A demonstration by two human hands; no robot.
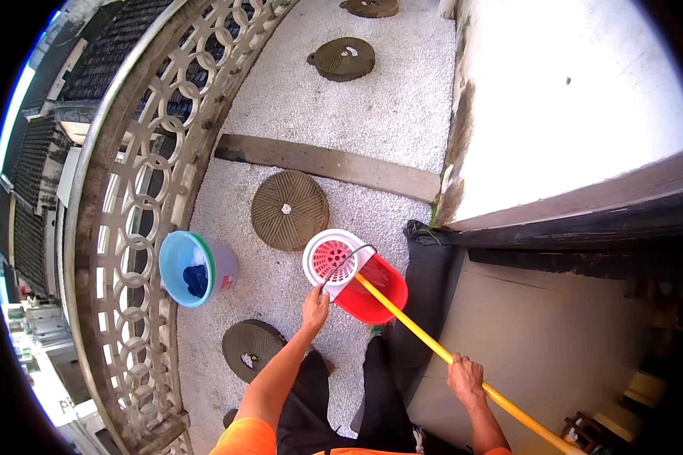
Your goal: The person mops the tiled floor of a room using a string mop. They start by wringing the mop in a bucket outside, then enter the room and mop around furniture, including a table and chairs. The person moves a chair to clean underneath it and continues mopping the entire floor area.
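Note:
A red mop bucket [391,287] with a white rim and a wringer basket [334,260] stands in front of me. My left hand [316,307] is closed at the bucket's thin dark carrying handle [346,265], on the near left side. In my right hand [465,377] is a yellow mop pole [417,329], gripped partway along its length. The pole slants from the lower right up to the bucket, its far end beside the basket. No mop head can be made out.
A light blue bucket [176,271] with dark blue cloth inside stands left, near the pierced balustrade [150,160]. Round grooved stones [290,210] sit in white gravel [228,205]. A stone strip [330,163] crosses it. Right are a dark mat [426,292] and a doorway floor [508,318].

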